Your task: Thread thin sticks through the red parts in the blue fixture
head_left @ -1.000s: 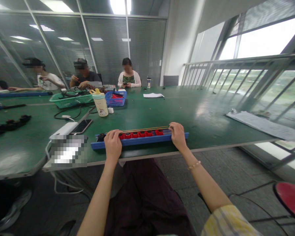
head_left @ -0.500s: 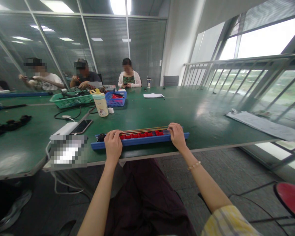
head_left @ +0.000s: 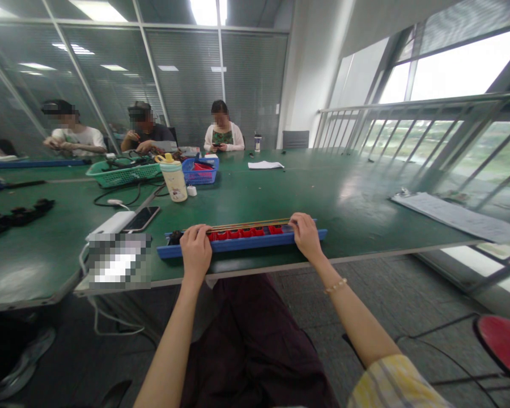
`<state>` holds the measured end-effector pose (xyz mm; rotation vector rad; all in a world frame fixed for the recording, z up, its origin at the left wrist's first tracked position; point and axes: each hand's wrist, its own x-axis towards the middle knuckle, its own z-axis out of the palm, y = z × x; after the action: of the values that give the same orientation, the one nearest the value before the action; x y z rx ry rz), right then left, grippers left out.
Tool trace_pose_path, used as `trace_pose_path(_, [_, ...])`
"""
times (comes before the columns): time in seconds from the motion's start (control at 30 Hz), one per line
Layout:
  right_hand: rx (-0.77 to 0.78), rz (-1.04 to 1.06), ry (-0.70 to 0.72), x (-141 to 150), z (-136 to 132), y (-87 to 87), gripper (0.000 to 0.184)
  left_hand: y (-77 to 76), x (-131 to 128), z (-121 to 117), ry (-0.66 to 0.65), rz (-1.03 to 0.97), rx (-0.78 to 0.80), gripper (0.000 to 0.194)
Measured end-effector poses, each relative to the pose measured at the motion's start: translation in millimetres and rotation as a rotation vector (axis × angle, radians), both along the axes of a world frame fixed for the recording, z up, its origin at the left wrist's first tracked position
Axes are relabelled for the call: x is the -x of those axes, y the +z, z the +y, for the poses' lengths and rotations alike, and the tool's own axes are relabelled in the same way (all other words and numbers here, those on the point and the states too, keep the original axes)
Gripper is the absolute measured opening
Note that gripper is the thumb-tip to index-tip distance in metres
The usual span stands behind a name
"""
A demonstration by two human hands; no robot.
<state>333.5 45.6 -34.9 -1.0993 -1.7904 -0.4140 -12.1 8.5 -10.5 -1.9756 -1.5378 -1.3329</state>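
Observation:
A long blue channel (head_left: 250, 244) lies along the table's near edge, with a row of red pieces (head_left: 238, 233) inside it. Thin yellow and dark wires (head_left: 255, 224) run lengthwise over the channel, stretched between my two hands. Toward the channel's left end, my left hand (head_left: 196, 249) is closed on the wires, its fingertips bent over the far side. My right hand (head_left: 306, 235) pinches the wires near the right end; the exact grip is partly hidden by the fingers. A black bundle (head_left: 175, 237) sits in the channel just left of my left hand.
Left of the channel are a phone (head_left: 141, 219), a white power bank (head_left: 110, 225) and a yellow cup (head_left: 174, 180). Green (head_left: 123, 174) and blue (head_left: 200, 173) baskets stand behind. A clipboard (head_left: 454, 213) lies at right. Several people sit across the table.
My hands and the wires stay almost still; my right hand has shifted very slightly left. Across the table at far left, a person's hands have come lower and together.

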Motion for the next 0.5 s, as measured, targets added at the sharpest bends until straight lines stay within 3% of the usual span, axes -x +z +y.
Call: trace_pose_path(0.5, [0.009, -0.046, 0.012, 0.5, -2.1, 2.1, 0.014, 0.0, -1.8, 0.7, 0.007, 0.017, -0.008, 0.029])
